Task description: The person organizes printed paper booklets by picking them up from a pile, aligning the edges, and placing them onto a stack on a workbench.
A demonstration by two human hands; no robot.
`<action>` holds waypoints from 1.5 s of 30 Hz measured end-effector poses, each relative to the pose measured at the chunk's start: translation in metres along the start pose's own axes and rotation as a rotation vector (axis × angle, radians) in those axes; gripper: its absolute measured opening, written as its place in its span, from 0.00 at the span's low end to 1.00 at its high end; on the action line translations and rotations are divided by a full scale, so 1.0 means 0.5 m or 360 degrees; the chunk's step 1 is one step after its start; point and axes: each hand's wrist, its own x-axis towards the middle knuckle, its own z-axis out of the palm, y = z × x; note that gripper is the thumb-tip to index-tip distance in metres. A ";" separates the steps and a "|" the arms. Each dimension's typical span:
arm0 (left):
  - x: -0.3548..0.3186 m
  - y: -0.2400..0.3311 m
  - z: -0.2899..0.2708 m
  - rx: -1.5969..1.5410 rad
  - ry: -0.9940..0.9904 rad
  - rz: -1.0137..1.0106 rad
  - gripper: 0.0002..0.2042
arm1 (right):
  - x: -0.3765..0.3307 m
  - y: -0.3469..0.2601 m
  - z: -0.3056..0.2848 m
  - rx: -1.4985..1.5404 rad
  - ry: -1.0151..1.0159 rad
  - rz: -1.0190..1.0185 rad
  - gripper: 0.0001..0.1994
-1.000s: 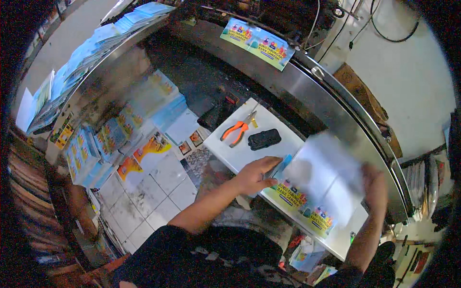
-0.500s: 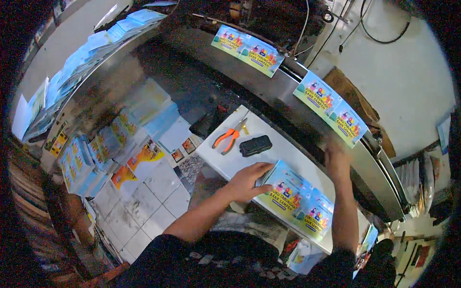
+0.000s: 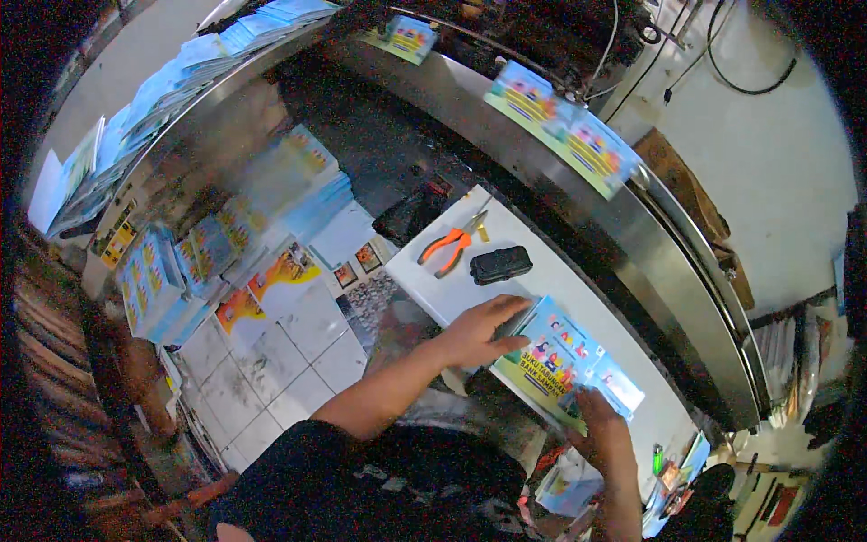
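A stack of blue, yellow and green printed booklet sheets (image 3: 546, 357) lies on the narrow white table in front of me. My left hand (image 3: 480, 332) grips its left end, thumb on top and fingers at the far edge. At the right end, my right hand (image 3: 603, 426) has its fingers closed on the top sheet, whose right part bends up pale and shiny. Beyond the stack lie orange-handled pliers (image 3: 449, 247) and a small black case (image 3: 501, 265). Matching sheets (image 3: 562, 125) straddle the metal rail of a machine, with another (image 3: 406, 39) farther left along it.
The curved steel machine rail (image 3: 668, 262) runs behind the white table (image 3: 417, 271). Piles of printed sheets (image 3: 153, 285) stand on the tiled floor at left. More sheets (image 3: 194, 68) line a tray at upper left. A green lighter (image 3: 657, 460) lies at the table's right end.
My right hand has come down from the rail to the stack's right end and taken hold of the top sheet. The sheets on the rail have travelled left. My left hand stays at the stack.
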 end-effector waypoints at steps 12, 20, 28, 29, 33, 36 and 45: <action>-0.005 -0.024 0.008 -0.0080 0.0131 0.0062 0.31 | 0.189 0.211 -0.411 -0.0204 0.1646 0.0050 0.18; -0.003 -0.019 0.004 -0.0043 0.0042 -0.0083 0.30 | 0.460 0.216 -0.311 -0.1400 0.1012 0.0303 0.27; -0.006 -0.016 0.010 -0.0114 0.0016 -0.0029 0.30 | 0.260 0.106 -0.155 -0.0397 0.0956 -0.0056 0.18; -0.006 -0.016 0.008 -0.0158 0.0054 -0.0012 0.29 | 0.217 0.084 -0.144 -0.0322 0.0622 0.0040 0.22; -0.007 -0.009 0.001 -0.0112 0.0057 -0.0034 0.30 | 0.067 -0.005 -0.048 -0.0223 0.0185 -0.0079 0.35; -0.006 -0.002 0.001 -0.0183 0.0068 -0.0069 0.30 | 0.032 -0.017 -0.008 -0.0416 0.0272 -0.0116 0.41; -0.005 -0.011 0.001 -0.0194 0.0103 -0.0015 0.27 | 0.032 0.002 -0.030 -0.0062 0.0122 -0.0067 0.33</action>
